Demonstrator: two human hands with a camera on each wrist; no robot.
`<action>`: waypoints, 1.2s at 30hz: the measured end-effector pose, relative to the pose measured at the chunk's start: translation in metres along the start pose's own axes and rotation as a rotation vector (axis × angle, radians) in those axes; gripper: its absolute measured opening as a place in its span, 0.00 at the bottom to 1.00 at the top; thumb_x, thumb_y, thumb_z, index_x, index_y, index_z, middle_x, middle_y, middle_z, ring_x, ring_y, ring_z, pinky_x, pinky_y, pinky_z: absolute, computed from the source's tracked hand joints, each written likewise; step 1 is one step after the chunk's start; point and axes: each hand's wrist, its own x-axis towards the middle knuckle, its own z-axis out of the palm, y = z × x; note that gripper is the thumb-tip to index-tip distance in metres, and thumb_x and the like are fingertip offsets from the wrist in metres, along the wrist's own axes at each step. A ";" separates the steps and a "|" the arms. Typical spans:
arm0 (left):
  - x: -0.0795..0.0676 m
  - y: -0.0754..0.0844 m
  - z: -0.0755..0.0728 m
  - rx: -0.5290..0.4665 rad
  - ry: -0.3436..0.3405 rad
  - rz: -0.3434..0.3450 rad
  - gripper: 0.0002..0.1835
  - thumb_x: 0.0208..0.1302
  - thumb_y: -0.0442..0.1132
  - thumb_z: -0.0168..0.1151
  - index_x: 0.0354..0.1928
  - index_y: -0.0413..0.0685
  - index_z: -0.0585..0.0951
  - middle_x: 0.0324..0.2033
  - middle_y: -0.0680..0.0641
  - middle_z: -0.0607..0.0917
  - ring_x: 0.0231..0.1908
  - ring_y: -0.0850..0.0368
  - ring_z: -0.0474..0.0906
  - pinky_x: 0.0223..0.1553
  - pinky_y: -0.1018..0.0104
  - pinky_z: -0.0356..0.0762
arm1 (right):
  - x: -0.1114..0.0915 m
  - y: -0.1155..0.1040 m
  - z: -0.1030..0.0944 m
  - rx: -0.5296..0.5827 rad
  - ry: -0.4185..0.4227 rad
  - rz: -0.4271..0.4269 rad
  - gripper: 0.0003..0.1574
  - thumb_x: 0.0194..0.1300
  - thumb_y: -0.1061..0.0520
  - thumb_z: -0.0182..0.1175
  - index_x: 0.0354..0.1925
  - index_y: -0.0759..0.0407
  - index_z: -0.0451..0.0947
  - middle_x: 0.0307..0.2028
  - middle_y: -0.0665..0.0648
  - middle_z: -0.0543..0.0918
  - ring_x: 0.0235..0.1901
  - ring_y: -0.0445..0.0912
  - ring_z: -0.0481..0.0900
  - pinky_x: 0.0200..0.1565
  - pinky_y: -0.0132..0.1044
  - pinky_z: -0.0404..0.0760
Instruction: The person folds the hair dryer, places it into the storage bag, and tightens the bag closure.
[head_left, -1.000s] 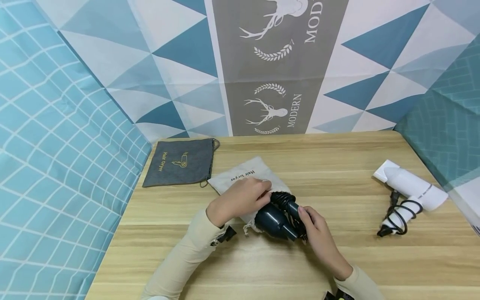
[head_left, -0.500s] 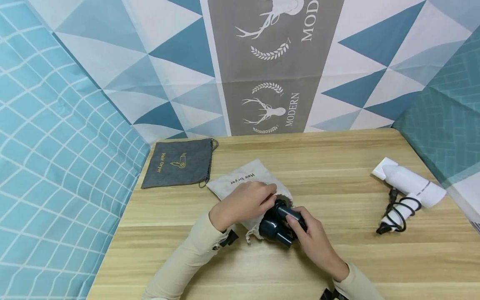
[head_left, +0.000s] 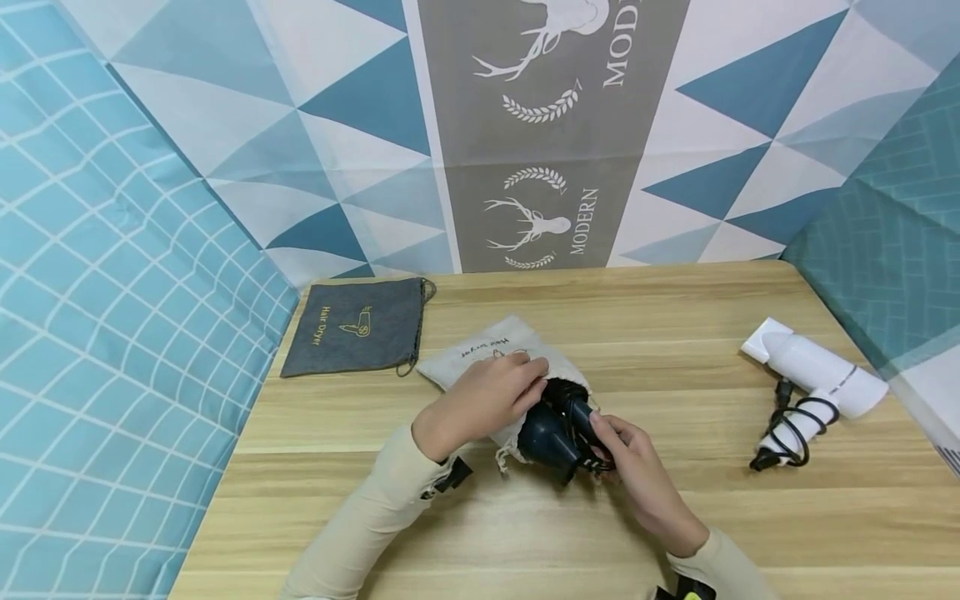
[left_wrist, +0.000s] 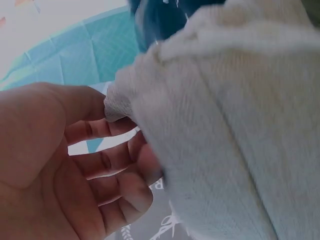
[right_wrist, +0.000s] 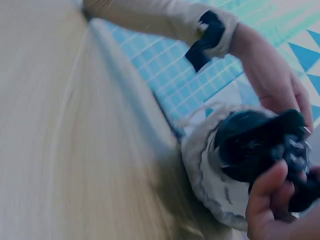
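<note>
In the head view, a dark blue hair dryer (head_left: 548,439) lies partly inside a pale drawstring bag (head_left: 480,344) printed "Hair Dryer". Its nozzle and folded handle stick out of the bag's mouth, with a black cord bundled by the handle. My left hand (head_left: 487,402) pinches the rim of the bag's mouth; the left wrist view shows cloth (left_wrist: 200,135) between thumb and forefinger. My right hand (head_left: 640,475) grips the dryer's handle from the right, thumb on top. How far the dryer reaches inside is hidden by the cloth.
A dark grey drawstring bag (head_left: 356,327) lies flat at the table's back left. At the right rests a white hair dryer (head_left: 817,371), its black cord (head_left: 802,429) wound round the handle. Patterned sheets (head_left: 360,125) rise behind the wooden table (head_left: 480,533) and at its sides.
The dryer has shifted and turned in my right hand, first rolling toward me, then back, baring the cord again. My left hand keeps hold of the bag's rim.
</note>
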 end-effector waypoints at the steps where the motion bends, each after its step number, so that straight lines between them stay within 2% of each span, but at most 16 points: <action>1: 0.001 0.001 0.001 0.006 0.002 0.002 0.09 0.77 0.42 0.49 0.40 0.51 0.78 0.25 0.56 0.74 0.23 0.64 0.69 0.25 0.70 0.69 | 0.000 0.000 -0.001 0.035 -0.027 0.016 0.29 0.78 0.45 0.50 0.50 0.73 0.72 0.28 0.52 0.75 0.25 0.41 0.75 0.27 0.34 0.79; 6: 0.003 0.004 0.003 0.008 0.006 0.029 0.09 0.78 0.42 0.49 0.42 0.50 0.78 0.26 0.56 0.76 0.23 0.64 0.70 0.26 0.70 0.70 | 0.002 0.004 -0.003 0.189 -0.160 0.043 0.30 0.78 0.49 0.50 0.59 0.75 0.64 0.35 0.52 0.80 0.31 0.41 0.78 0.35 0.35 0.82; 11: 0.002 0.003 0.003 -0.003 -0.004 0.032 0.08 0.78 0.41 0.50 0.43 0.49 0.79 0.27 0.55 0.77 0.23 0.64 0.70 0.27 0.70 0.70 | 0.003 0.007 -0.003 0.263 -0.206 0.049 0.23 0.77 0.55 0.53 0.59 0.73 0.65 0.36 0.51 0.81 0.35 0.41 0.80 0.41 0.38 0.83; 15: 0.001 0.000 0.002 -0.006 -0.015 0.033 0.09 0.78 0.41 0.50 0.43 0.49 0.79 0.28 0.55 0.77 0.24 0.64 0.70 0.27 0.70 0.71 | 0.003 0.008 0.001 0.201 -0.146 0.064 0.20 0.73 0.57 0.58 0.53 0.72 0.71 0.35 0.52 0.83 0.35 0.41 0.81 0.39 0.37 0.83; 19: 0.000 -0.003 -0.001 -0.019 -0.018 0.027 0.09 0.78 0.41 0.49 0.43 0.49 0.78 0.28 0.55 0.77 0.24 0.63 0.70 0.28 0.69 0.71 | 0.004 0.010 0.004 0.033 -0.084 0.077 0.19 0.69 0.53 0.64 0.44 0.71 0.77 0.33 0.53 0.84 0.30 0.42 0.80 0.35 0.36 0.82; 25: -0.002 -0.008 -0.005 -0.033 -0.023 0.006 0.08 0.78 0.41 0.49 0.43 0.50 0.78 0.28 0.55 0.76 0.25 0.63 0.70 0.29 0.68 0.71 | 0.006 0.014 0.005 -0.142 -0.138 0.082 0.31 0.72 0.42 0.59 0.31 0.72 0.78 0.18 0.52 0.74 0.14 0.40 0.65 0.19 0.29 0.67; 29: -0.002 -0.011 -0.006 -0.028 -0.021 -0.011 0.08 0.78 0.42 0.49 0.41 0.50 0.77 0.26 0.56 0.74 0.24 0.62 0.70 0.28 0.68 0.70 | 0.007 0.017 0.004 -0.134 -0.143 0.092 0.36 0.73 0.40 0.56 0.29 0.74 0.79 0.16 0.53 0.77 0.12 0.40 0.66 0.16 0.29 0.67; 36: 0.002 -0.013 0.002 -0.007 -0.017 0.013 0.09 0.78 0.42 0.49 0.40 0.50 0.77 0.27 0.55 0.73 0.24 0.63 0.69 0.28 0.69 0.70 | 0.007 0.020 0.004 0.023 -0.208 0.111 0.27 0.75 0.44 0.55 0.32 0.67 0.74 0.22 0.53 0.76 0.17 0.40 0.70 0.20 0.30 0.71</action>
